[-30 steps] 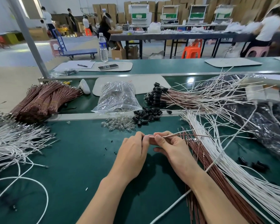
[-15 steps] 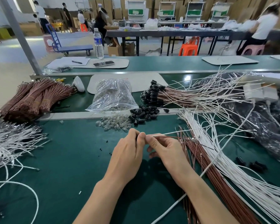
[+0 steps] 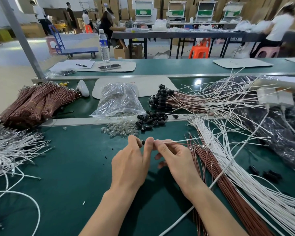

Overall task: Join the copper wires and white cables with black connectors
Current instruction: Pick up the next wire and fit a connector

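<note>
Over the green mat, my left hand pinches a small black connector between thumb and fingers. My right hand pinches a copper wire and a white cable together, their ends at the connector. Loose black connectors lie in a pile straight ahead. Copper wires and white cables fan out on the right. Finished wires with black connectors lie further back.
A clear bag and small clear bulbs lie ahead. Bundled copper wires and white cables are on the left. Black plastic wrap fills the right. Two stray connectors lie near the right edge.
My hands stayed together at the mat's centre. The black connector now shows between my left fingers, with the wire pair pushed toward it. The camera tilted slightly.
</note>
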A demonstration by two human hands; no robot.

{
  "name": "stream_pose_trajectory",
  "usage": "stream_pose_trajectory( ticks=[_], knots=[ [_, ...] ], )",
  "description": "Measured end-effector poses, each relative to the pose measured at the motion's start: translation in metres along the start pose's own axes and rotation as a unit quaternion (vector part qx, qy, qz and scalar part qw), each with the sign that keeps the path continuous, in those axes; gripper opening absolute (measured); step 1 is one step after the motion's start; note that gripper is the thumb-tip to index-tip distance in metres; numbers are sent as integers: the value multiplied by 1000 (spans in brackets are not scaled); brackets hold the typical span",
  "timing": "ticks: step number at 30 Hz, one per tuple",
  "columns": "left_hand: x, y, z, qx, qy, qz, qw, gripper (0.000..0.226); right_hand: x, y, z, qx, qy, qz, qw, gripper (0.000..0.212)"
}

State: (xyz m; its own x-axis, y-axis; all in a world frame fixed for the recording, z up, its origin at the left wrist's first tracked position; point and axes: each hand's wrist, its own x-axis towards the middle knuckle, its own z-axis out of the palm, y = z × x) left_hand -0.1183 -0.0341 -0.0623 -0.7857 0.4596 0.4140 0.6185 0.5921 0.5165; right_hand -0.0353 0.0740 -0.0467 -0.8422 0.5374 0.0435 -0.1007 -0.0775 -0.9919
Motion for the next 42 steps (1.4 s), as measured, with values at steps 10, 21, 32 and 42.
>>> stream_pose_trajectory(
  ticks=[10,21,32,42],
  knots=[
    [1,0,1,-14,-20,10,1000,58,-1,-1,-1,-26,-6,-8,1000,14],
    [0,0,3,-2,-23,1,1000,51,-3,0,4,-12,5,-5,1000,16],
    [1,-2,4,3,-62,0,998,59,0,2,5,-2,-2,18,1000,18],
    [-2,1,-2,-74,-87,28,993,43,1,-2,4,50,-18,34,998,28]
  ],
)
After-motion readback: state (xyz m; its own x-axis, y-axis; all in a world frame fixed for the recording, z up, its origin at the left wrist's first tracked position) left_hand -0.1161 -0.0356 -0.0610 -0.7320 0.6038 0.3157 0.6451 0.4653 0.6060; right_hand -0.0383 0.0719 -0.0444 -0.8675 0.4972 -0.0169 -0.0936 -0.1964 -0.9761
